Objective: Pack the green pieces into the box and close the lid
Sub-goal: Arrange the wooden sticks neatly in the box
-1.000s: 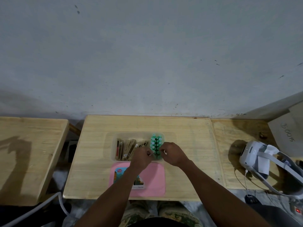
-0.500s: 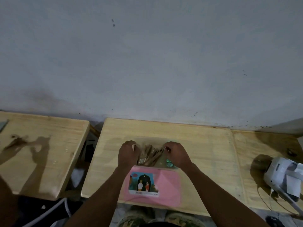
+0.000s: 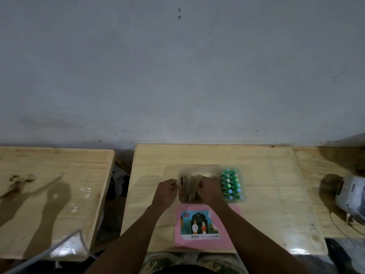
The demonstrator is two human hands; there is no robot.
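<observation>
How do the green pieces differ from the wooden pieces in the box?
The green pieces are green; the wooden pieces are brown. The green pieces sit in two neat rows at the right end; the wooden pieces lean loosely at the left. The right hand covers some wooden pieces, no green pieces. Both lie inside the clear box.

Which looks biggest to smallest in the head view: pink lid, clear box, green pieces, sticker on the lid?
Largest: the pink lid and the clear box, about alike; the lid lies nearer the camera, so I leave them unranked.
Next: the sticker.
Smallest: the green pieces.
</observation>
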